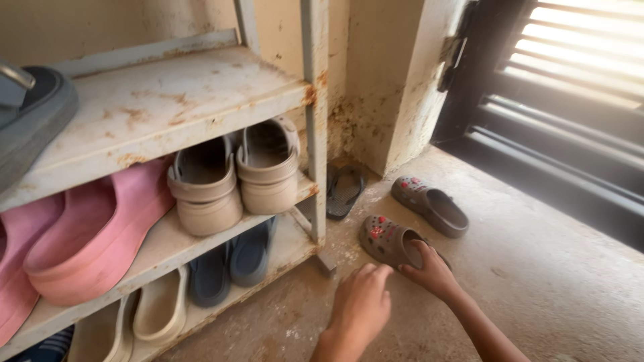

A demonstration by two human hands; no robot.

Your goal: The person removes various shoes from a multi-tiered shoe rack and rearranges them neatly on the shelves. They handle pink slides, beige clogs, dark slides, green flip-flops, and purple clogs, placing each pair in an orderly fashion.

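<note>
A rusty white rack [201, 94] fills the left, holding pink clogs [94, 234], beige clogs [231, 177], blue slippers [231, 265] and cream ones [161, 308]; on the floor [537, 268] beside it lie two small grey clogs; the right hand [429, 271] clamps the near clog [386, 240] at its opening; the far clog [431, 204] lies apart; the left hand [359, 305] hovers beside, fingers loosely curled, holding nothing

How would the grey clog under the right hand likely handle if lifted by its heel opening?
The grey clog looks like moulded foam, so probably light and fairly stiff. The right hand grips its opening rim, which should hold well. Its flat sole makes rolling unlikely on the dusty floor.
</note>
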